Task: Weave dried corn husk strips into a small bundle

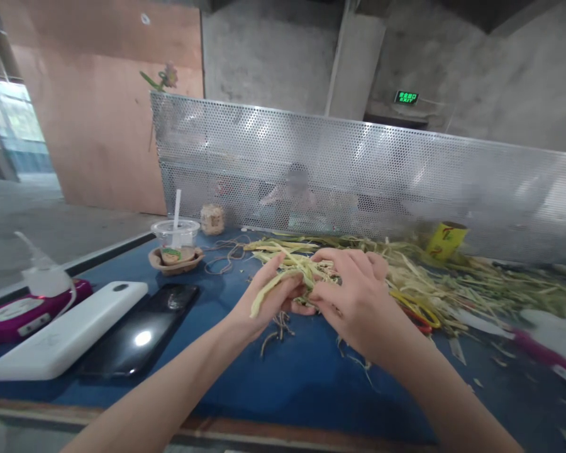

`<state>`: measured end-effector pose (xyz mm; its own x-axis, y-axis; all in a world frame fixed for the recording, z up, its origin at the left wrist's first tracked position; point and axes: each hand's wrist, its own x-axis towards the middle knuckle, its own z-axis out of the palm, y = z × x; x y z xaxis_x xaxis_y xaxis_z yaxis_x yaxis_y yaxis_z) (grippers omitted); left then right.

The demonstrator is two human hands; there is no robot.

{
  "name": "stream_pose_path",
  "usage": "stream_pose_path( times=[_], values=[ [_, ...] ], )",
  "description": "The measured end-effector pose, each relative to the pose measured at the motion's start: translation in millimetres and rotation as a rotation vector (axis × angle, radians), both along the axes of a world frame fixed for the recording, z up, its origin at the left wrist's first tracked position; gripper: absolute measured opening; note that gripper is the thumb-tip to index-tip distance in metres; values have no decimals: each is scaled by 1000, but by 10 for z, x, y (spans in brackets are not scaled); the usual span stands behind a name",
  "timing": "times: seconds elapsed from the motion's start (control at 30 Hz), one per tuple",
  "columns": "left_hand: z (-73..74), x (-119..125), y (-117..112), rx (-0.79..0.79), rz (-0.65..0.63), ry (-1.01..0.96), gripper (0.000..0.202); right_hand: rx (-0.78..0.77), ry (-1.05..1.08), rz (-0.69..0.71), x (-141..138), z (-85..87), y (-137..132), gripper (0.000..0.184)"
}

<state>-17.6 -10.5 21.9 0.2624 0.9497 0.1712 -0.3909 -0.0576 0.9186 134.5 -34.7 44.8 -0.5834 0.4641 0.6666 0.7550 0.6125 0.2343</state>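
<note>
In the middle of the view, my left hand point(251, 309) is closed around pale green dried plant strips point(268, 291). One flat strip lies across its fingers and hangs toward the wrist. My right hand point(358, 284) comes in from the other side, thumb and fingers pinched together at the strips' right end. Its fingertips partly cover where the strips meet. Beneath the hands, thin brown root-like fibres point(278, 328) lie on the blue tabletop point(283, 384). Behind them spreads a pile of loose straw-coloured strips point(415, 277).
A black phone point(144, 330), a white power bank point(70, 327) and a purple power strip point(9, 318) occupy the left. Farther back stands a plastic cup point(186, 236) with a straw. A yellow tube point(446, 240) sits in the pile, before a perforated metal screen point(273, 145).
</note>
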Motion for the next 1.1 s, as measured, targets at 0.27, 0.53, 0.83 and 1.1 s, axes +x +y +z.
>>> stream_pose_path(
  times=[0.27, 0.53, 0.83, 1.1],
  values=[
    [22, -19, 10, -29, 76, 5, 37, -82, 21, 35, 51, -3, 48, 15],
    [53, -14, 3, -75, 91, -76, 31, -46, 224, 103, 1, -92, 187, 19],
    [125, -65, 105, -150, 123, -199, 18, -158, 412, 226, -92, -354, -36, 20],
    [66, -4, 127, -135, 170, -214, 16, -874, 851, 266, -199, -464, 372, 16]
  ],
)
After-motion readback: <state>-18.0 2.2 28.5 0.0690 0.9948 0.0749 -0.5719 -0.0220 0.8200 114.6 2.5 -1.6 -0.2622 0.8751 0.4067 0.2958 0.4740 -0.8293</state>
